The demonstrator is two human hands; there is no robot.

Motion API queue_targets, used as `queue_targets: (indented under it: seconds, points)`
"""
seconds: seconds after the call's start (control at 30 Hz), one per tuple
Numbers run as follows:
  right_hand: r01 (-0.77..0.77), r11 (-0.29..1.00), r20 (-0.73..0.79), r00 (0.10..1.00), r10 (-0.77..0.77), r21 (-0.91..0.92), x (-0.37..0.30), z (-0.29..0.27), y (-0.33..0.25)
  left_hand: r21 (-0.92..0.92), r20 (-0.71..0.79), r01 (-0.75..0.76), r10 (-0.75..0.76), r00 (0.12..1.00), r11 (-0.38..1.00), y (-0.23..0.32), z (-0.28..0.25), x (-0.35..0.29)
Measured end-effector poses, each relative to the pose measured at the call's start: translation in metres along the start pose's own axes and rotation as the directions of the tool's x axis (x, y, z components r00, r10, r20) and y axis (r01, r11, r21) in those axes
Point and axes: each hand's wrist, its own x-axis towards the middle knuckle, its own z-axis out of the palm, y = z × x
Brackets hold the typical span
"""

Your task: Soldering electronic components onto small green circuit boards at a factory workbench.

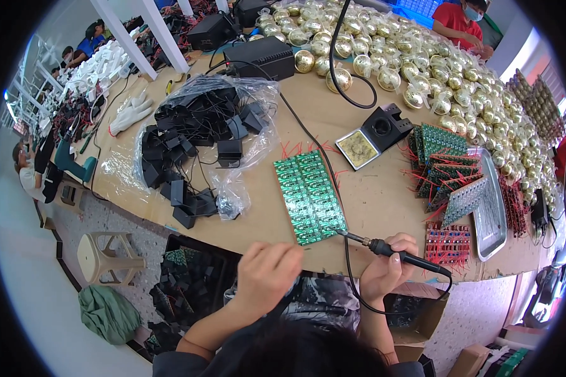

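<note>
One soldering iron (pixel 378 245), clamped in the right fingers (pixel 402 243), reaches the circuit board (pixel 311 198) at five o'clock; left fingers (pixel 289 259) seem together.

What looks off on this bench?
Mild untidiness: the circuit-board pile at right is fanned askew, one board jutting over the rim of the metal tray. The cable of the soldering iron runs along the right edge of the green panel, a possible snag. No clear spill or damage.

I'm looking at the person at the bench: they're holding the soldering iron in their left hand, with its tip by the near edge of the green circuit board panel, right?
Not quite: the head view shows the right hand holding the soldering iron, its tip by the near edge of the green circuit board panel.
</note>
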Motion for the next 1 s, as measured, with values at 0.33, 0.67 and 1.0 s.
queue_targets:
  seconds: [0.33,0.67,1.0]
  points:
    - [-0.023,1.000,-0.042,0.999,0.023,0.015,0.002,-0.002,0.000,0.125,0.161,0.204,-0.222,0.961,0.971,0.025,0.023,0.004]
    - [0.041,0.990,0.136,0.990,-0.023,-0.132,-0.003,-0.002,-0.009,0.089,0.122,0.336,-0.345,0.931,0.938,0.026,0.035,0.002]
    - [0.112,0.968,0.252,0.966,-0.054,-0.225,-0.002,-0.004,-0.011,0.107,0.162,0.284,-0.299,0.940,0.953,0.027,0.030,0.004]
